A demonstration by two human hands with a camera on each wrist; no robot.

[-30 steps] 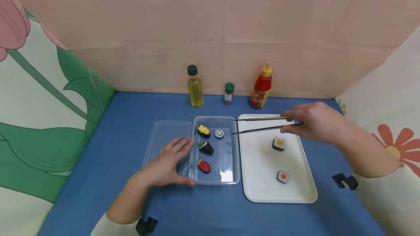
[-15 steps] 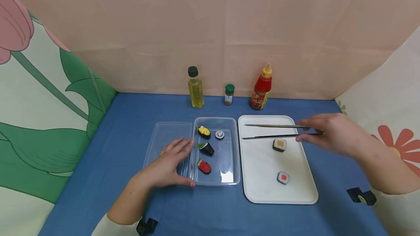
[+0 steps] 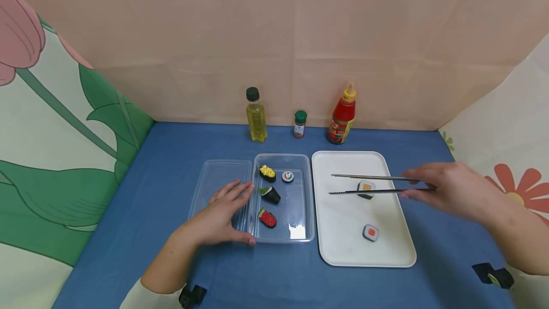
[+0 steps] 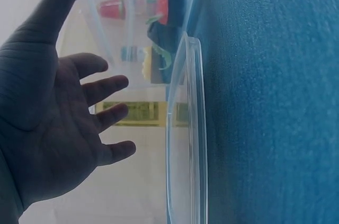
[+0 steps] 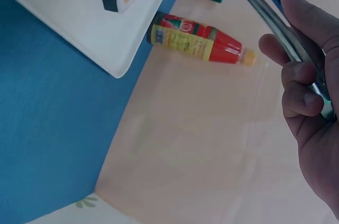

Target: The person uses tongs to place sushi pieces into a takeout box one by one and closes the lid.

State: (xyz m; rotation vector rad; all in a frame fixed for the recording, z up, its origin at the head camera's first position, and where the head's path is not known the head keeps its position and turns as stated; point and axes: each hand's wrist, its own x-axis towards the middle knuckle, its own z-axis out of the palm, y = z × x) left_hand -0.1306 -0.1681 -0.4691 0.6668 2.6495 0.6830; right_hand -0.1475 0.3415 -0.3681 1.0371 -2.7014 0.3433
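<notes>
Tongs [image 3: 369, 184] in the right hand [image 3: 454, 192] point left, arms parted, straddling the sushi roll [image 3: 366, 188] on the white tray [image 3: 343, 247]; left hand [image 3: 216, 213] rests flat on the clear lid [image 3: 210, 180].

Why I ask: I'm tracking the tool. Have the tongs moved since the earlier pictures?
Yes. The tongs have moved right and nearer the person, from over the clear box to above the white tray.
</notes>
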